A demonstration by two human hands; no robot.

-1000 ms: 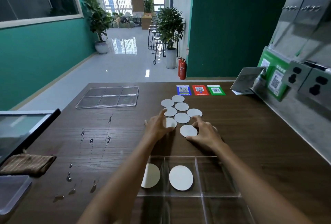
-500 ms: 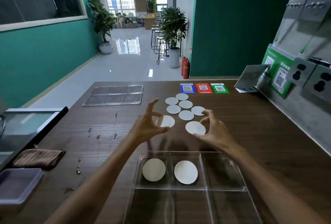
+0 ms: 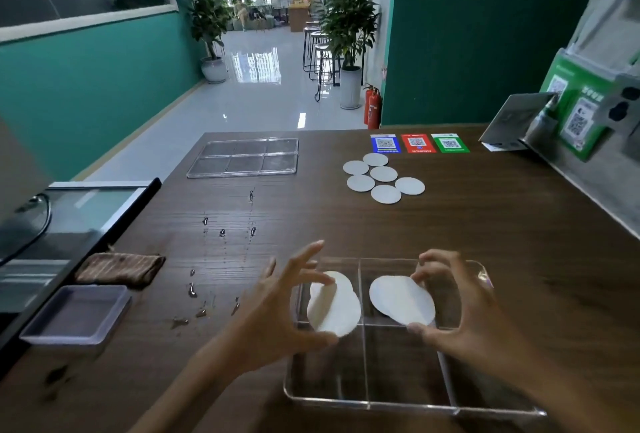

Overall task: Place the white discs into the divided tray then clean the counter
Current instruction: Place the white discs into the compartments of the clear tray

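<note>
left hand (image 3: 277, 304): fingers curled round the rim of one white disc (image 3: 332, 308), thumb at its near edge, fingertips at the far edge; the disc is tilted over the left far compartment of the divided tray (image 3: 408, 401).
right hand (image 3: 474, 314): pinches a second disc (image 3: 401, 301) the same way, thumb near, fingers far, tilted over the next compartment to the right.
what lies under them: a pale edge shows behind the left disc; whether another disc already lies in each compartment i cannot tell.
loose discs (image 3: 384, 176): six lie flat in a cluster toward the far right of the desk (image 3: 519, 242), near the coloured code cards (image 3: 417, 143), well apart from the tray.
handling: the discs look thin, stiff and light; lying flat they offer little to grab, so the rim is the place to take hold, tipping one edge up first. likely easy to drop, unlikely to break.
tray: clear, hard walls, at the near edge of the desk.
desk surface: dark wood grain, with water drops (image 3: 221, 231) left of centre.
cleaning things: a folded brown cloth (image 3: 119, 268) at the left edge, a shallow grey box (image 3: 78, 314) just nearer.
also: a second clear tray (image 3: 244, 157) at the far left.
room: teal walls, glossy floor, potted plants, stools beyond.
</note>
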